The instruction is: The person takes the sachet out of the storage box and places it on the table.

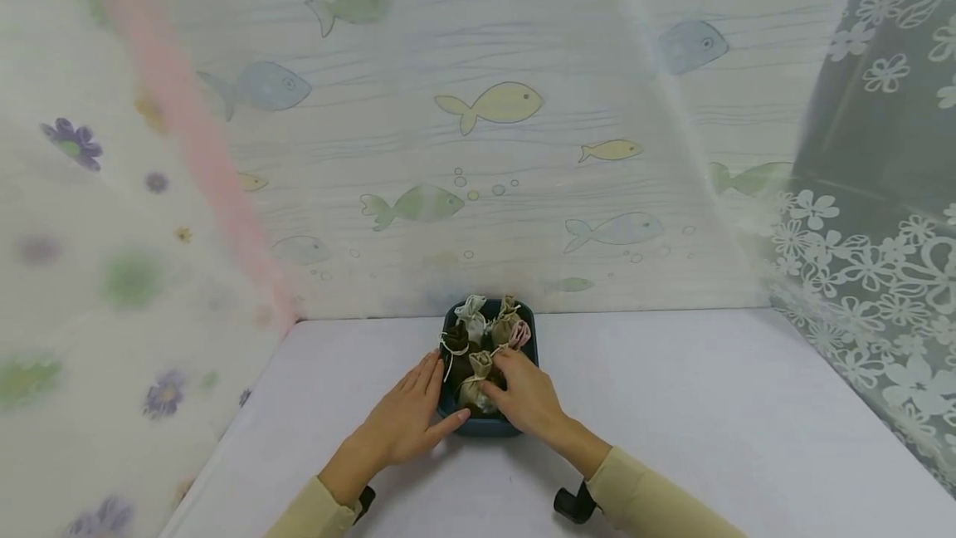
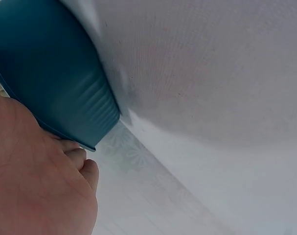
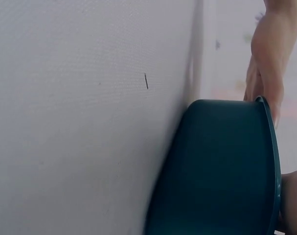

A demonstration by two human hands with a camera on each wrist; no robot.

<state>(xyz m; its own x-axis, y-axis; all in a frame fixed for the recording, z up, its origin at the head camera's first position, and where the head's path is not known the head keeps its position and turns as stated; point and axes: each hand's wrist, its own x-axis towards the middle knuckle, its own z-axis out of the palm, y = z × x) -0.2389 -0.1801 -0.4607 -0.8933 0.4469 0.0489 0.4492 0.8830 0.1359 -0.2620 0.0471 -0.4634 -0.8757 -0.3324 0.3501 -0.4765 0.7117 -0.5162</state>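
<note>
Head view: blue tub (image 1: 481, 426) of little tied bags, far middle of tabletop (image 1: 672, 405). Left hand (image 1: 407, 422) flat and open against left rim. Right hand (image 1: 526, 397) pinching tan bag (image 1: 478, 372). Picking-out step, probably; next, lift gently, strings tangled.

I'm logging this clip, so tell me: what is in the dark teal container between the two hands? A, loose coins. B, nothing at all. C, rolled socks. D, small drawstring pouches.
D: the teal container holds several small cloth pouches tied at the neck with string, in beige, brown, grey and pink; the right hand touches the nearest one, and the left hand rests against the container's side.
</note>
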